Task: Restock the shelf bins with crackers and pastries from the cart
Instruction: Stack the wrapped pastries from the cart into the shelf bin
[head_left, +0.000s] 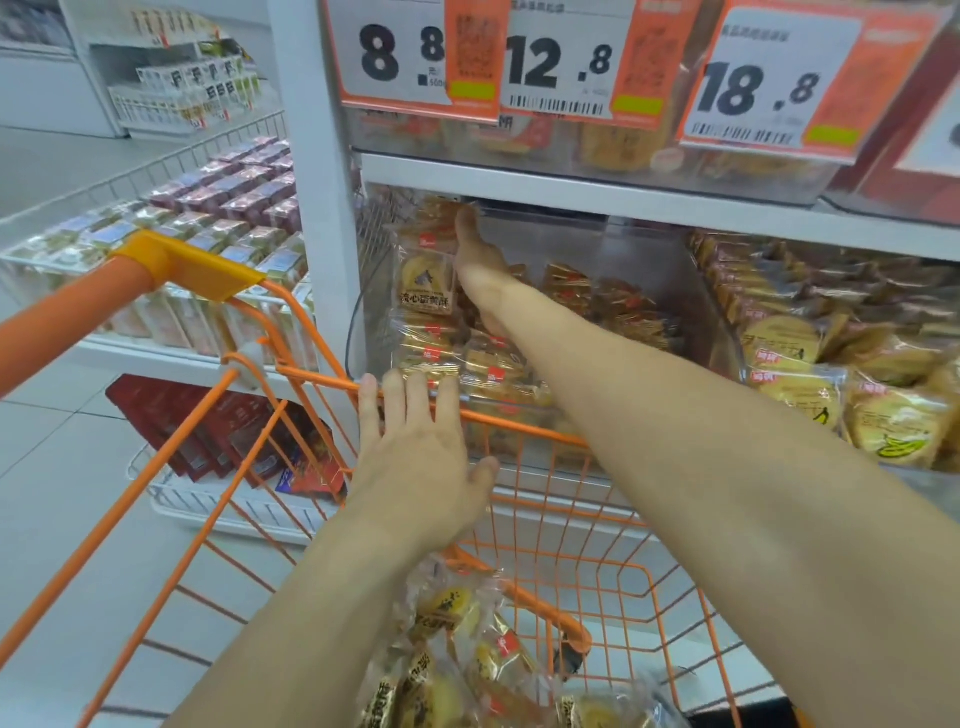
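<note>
My right hand (479, 260) reaches into the clear shelf bin (654, 260), fingers straight, pressing against upright pastry packets (425, 291) stacked at the bin's left side. More of the same golden packets lie flat along the bin's front (488, 369). Over the orange cart's far rim (524, 423) hovers my left hand (418, 457), open with fingers spread and holding nothing. Several wrapped pastry packets (467, 670) lie in the cart's basket below it.
The bin to the right holds yellow round pastries (831, 364). Price tags (561, 57) hang on the shelf above. The cart's handle (176, 260) is at left. Beyond it stand wire shelves of boxed goods (228, 208) and red boxes (218, 431) lower down.
</note>
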